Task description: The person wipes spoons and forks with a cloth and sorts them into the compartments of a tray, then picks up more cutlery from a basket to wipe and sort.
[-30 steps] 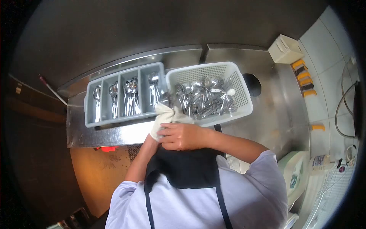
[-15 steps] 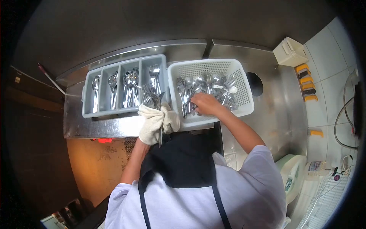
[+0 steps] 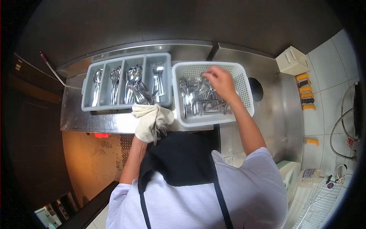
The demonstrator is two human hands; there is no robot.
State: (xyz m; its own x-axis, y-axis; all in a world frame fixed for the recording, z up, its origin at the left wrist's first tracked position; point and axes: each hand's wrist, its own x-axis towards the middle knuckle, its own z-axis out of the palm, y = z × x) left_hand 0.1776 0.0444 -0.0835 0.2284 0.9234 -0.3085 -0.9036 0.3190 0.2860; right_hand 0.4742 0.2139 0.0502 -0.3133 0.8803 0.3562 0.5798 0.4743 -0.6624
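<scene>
My left hand, in an off-white cloth glove, is closed around a bunch of cutlery; fork heads stick up from it at the near edge of the divided grey tray. Handles poke out below the glove. My bare right hand is over the white perforated basket, with its fingertips pinched together near the far side. What they hold, if anything, cannot be made out. Below them lies a jumble of loose cutlery. In the grey tray, spoons and forks lie in separate compartments.
Both containers stand on a stainless steel counter. A cream box sits at the back right corner. Yellow-and-black clips line the tiled wall. A red-handled stick leans at the back left.
My right hand has lifted from the near middle of the basket toward its far side, its fingers now pinched. The gloved left hand has shifted slightly left with its cutlery.
</scene>
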